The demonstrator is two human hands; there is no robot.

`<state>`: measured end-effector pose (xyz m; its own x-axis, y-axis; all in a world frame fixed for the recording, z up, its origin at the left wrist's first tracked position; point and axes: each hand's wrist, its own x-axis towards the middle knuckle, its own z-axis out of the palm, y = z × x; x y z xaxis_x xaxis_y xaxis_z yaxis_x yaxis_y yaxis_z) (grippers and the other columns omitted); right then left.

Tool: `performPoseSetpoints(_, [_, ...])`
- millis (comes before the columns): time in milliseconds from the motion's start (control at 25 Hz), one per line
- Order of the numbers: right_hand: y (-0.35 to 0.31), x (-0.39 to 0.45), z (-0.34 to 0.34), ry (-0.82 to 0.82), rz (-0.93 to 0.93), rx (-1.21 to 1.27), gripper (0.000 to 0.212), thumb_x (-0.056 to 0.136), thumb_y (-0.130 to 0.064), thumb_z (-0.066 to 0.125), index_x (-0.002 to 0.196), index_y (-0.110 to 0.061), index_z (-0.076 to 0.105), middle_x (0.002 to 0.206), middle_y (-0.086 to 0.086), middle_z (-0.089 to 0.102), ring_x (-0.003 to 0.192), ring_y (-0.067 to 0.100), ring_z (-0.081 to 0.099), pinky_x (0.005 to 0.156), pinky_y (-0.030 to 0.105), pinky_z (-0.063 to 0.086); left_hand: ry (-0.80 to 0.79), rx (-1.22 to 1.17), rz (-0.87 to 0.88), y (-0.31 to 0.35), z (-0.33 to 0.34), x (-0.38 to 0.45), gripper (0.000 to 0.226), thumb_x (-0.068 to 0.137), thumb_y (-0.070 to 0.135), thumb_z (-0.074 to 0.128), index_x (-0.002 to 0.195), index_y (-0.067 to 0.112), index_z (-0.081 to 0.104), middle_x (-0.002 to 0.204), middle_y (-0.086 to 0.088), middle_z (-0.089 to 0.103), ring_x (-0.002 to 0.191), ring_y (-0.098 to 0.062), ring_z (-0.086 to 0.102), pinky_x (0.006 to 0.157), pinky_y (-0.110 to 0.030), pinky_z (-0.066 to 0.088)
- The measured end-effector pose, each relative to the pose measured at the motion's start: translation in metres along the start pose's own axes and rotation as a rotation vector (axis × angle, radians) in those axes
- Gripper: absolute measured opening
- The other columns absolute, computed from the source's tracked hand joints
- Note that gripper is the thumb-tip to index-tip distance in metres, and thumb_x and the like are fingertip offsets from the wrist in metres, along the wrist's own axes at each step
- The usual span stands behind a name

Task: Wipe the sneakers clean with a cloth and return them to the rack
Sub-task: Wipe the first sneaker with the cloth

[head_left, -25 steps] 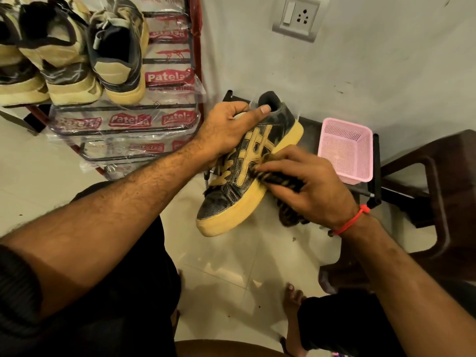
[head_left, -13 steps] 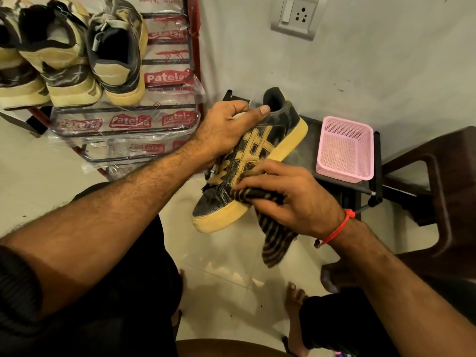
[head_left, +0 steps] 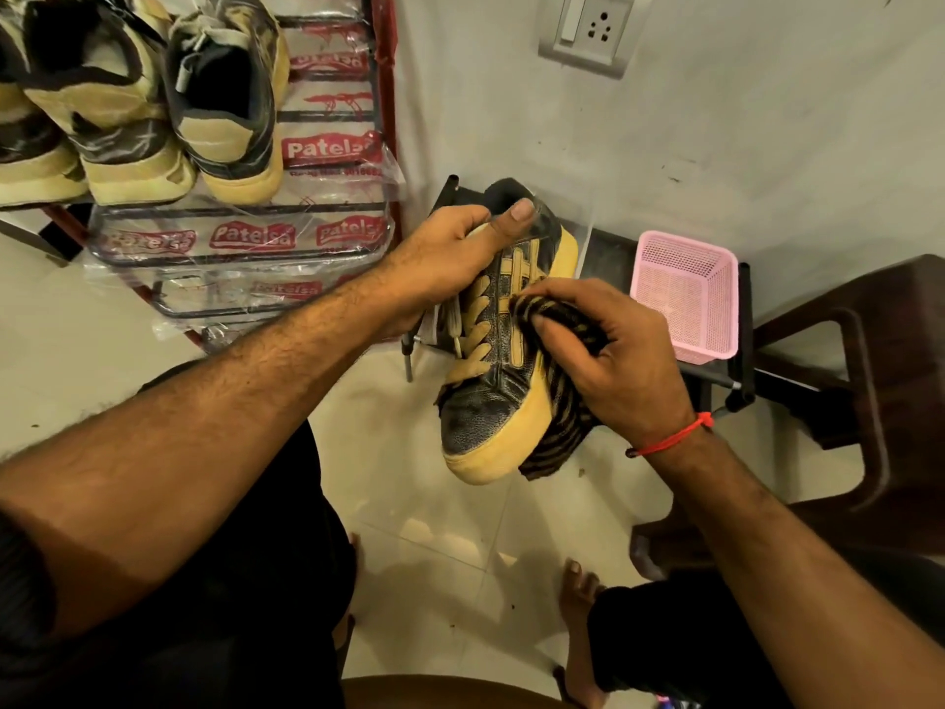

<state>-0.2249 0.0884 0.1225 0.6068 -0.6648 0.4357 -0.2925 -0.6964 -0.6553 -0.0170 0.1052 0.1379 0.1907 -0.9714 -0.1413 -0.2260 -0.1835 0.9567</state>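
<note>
head view, left hand grips black-and-yellow sneaker, right hand clutches striped cloth

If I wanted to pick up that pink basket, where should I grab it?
Probably by its top rim: the pink basket sits upright with its mouth open, so come from above and pinch the near rim. Its mesh walls slope inward, so they would likely slip.

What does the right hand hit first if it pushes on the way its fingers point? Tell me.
The right hand grips the striped cloth, fingers aimed left at the sneaker; it would meet the sneaker's side at once, through the cloth.
</note>
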Motion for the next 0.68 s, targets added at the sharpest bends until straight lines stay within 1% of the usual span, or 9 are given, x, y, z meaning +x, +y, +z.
performPoseSetpoints(40, [-0.001, -0.001, 0.002, 0.010, 0.020, 0.003, 0.027, 0.096, -0.017, 0.064, 0.121, -0.009, 0.068, 0.114, 0.003, 0.070, 0.107, 0.012, 0.065, 0.095, 0.034, 0.055, -0.028, -0.034, -0.011, 0.000, -0.001, 0.000, 0.056, 0.096, 0.052, 0.062, 0.108, -0.003, 0.063, 0.097, -0.017, 0.069, 0.085, -0.024, 0.064, 0.089, -0.050, 0.057])
performPoseSetpoints(80, [-0.001, -0.002, 0.003, 0.008, 0.035, 0.011, 0.027, 0.097, -0.019, 0.062, 0.122, -0.010, 0.067, 0.114, 0.001, 0.070, 0.107, 0.011, 0.065, 0.096, 0.031, 0.054, -0.046, -0.051, -0.006, 0.001, -0.002, -0.001, 0.042, 0.098, 0.043, 0.063, 0.104, 0.001, 0.064, 0.095, -0.015, 0.069, 0.085, -0.022, 0.064, 0.089, -0.046, 0.057])
performPoseSetpoints(160, [-0.001, -0.002, 0.004, 0.025, 0.077, 0.037, 0.027, 0.097, -0.020, 0.062, 0.122, -0.012, 0.066, 0.111, -0.004, 0.069, 0.105, 0.006, 0.064, 0.094, 0.023, 0.053, -0.044, -0.034, 0.055, 0.003, -0.006, -0.001, 0.024, 0.097, 0.036, 0.067, 0.089, 0.013, 0.063, 0.082, -0.002, 0.067, 0.074, -0.012, 0.064, 0.074, -0.032, 0.057])
performPoseSetpoints(280, [-0.002, 0.003, -0.002, 0.106, 0.229, 0.174, 0.022, 0.096, -0.015, 0.065, 0.117, -0.013, 0.060, 0.101, -0.013, 0.067, 0.096, 0.001, 0.067, 0.084, 0.017, 0.054, 0.054, 0.049, 0.204, -0.001, -0.008, 0.001, 0.031, 0.093, 0.044, 0.071, 0.081, 0.017, 0.061, 0.071, 0.008, 0.063, 0.065, -0.006, 0.062, 0.062, -0.027, 0.053])
performPoseSetpoints(360, [-0.003, 0.006, -0.008, 0.156, 0.343, 0.299, 0.020, 0.096, -0.015, 0.066, 0.112, -0.016, 0.055, 0.095, -0.004, 0.068, 0.085, 0.011, 0.071, 0.076, 0.029, 0.060, 0.099, 0.109, 0.287, -0.004, -0.009, 0.003, 0.041, 0.092, 0.048, 0.071, 0.080, 0.009, 0.061, 0.067, 0.009, 0.059, 0.062, -0.005, 0.058, 0.059, -0.029, 0.051])
performPoseSetpoints(440, [-0.004, 0.008, -0.013, 0.171, 0.435, 0.462, 0.018, 0.096, -0.015, 0.066, 0.109, -0.019, 0.054, 0.101, 0.012, 0.068, 0.076, 0.032, 0.072, 0.068, 0.047, 0.062, 0.135, 0.167, 0.323, -0.009, -0.009, 0.006, 0.053, 0.088, 0.055, 0.069, 0.079, 0.004, 0.059, 0.067, 0.006, 0.057, 0.062, -0.008, 0.056, 0.057, -0.033, 0.051])
performPoseSetpoints(480, [-0.005, 0.009, -0.015, 0.173, 0.469, 0.523, 0.018, 0.095, -0.015, 0.066, 0.108, -0.020, 0.054, 0.103, 0.015, 0.067, 0.075, 0.038, 0.071, 0.068, 0.052, 0.062, 0.154, 0.183, 0.327, -0.012, -0.010, 0.007, 0.056, 0.086, 0.058, 0.069, 0.079, 0.003, 0.058, 0.068, 0.003, 0.058, 0.063, -0.010, 0.057, 0.058, -0.037, 0.052])
performPoseSetpoints(600, [-0.006, 0.011, -0.015, 0.157, 0.528, 0.526, 0.018, 0.092, -0.020, 0.072, 0.104, -0.028, 0.062, 0.101, 0.008, 0.070, 0.081, 0.030, 0.069, 0.079, 0.056, 0.060, 0.165, 0.196, 0.294, -0.021, -0.013, 0.011, 0.055, 0.084, 0.054, 0.073, 0.080, 0.001, 0.060, 0.074, -0.008, 0.066, 0.068, -0.020, 0.066, 0.063, -0.046, 0.059])
performPoseSetpoints(680, [-0.008, 0.012, -0.014, 0.099, 0.583, 0.534, 0.014, 0.089, -0.029, 0.073, 0.101, -0.033, 0.065, 0.101, 0.003, 0.070, 0.086, 0.026, 0.067, 0.085, 0.055, 0.059, 0.151, 0.205, 0.266, -0.023, -0.012, 0.011, 0.047, 0.086, 0.046, 0.076, 0.076, 0.003, 0.060, 0.071, -0.006, 0.065, 0.065, -0.017, 0.066, 0.060, -0.041, 0.058])
